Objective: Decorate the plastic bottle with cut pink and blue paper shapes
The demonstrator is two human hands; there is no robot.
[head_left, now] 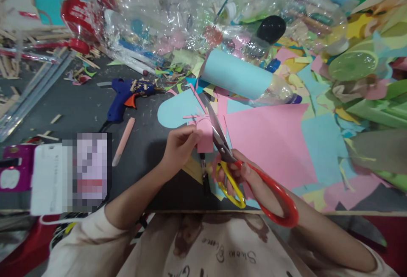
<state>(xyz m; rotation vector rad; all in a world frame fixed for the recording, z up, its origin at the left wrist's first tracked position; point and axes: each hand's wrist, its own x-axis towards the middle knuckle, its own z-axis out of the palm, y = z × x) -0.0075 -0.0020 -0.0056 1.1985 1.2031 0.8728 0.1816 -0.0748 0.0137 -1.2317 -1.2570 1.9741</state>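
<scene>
Along the far edge of the table (76, 107) lie clear plastic bottles (152, 14), and nearer the middle a blue-wrapped bottle (237, 75) rests on its side (what it holds, I cannot tell). Toward the near edge, my left hand (178, 147) pinches a small pink paper piece (205, 140), forearm slanting in from the left. My right hand (252, 178) grips scissors (226, 154) by their red and yellow handles, blades along the piece's right side.
</scene>
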